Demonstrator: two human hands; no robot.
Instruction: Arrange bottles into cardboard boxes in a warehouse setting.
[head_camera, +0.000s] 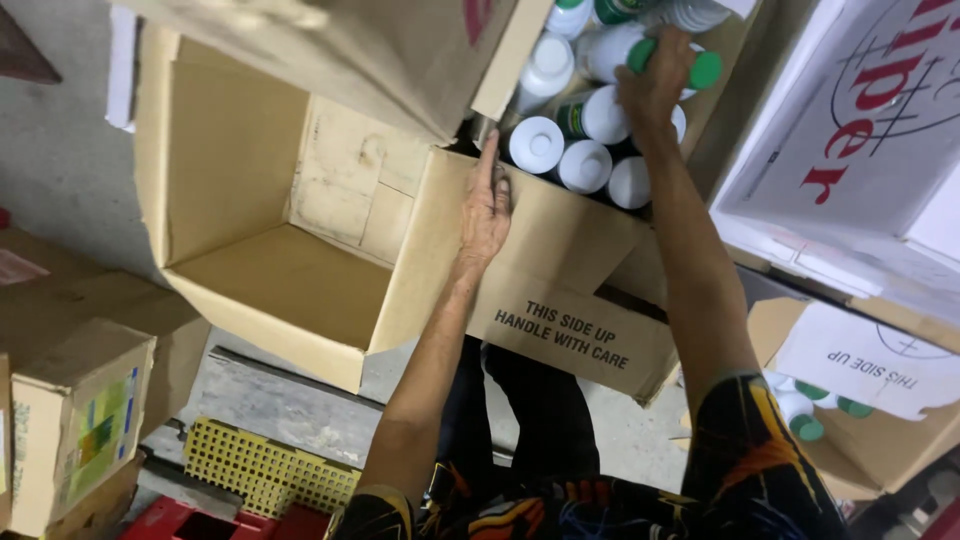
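A green-capped bottle (640, 52) in the carton (560, 250) is gripped by the right hand (655, 85); the carton is steadied by the flat, open left hand (487, 205); neighbouring bottles could be toppled.

- Open box (300, 230), centre left of the frame: plain brown cardboard; black lettering on the flap at centre.
- Bottles (560, 140), top centre: white bodies, white and green caps.
- Crate (265, 470), lower left: yellow grid.
- Sleeves (750, 460), bottom: black with orange and yellow pattern.
- Carton (860, 130), upper right: white, red print.
- Small box (80, 430), lower left: brown, multicoloured label.
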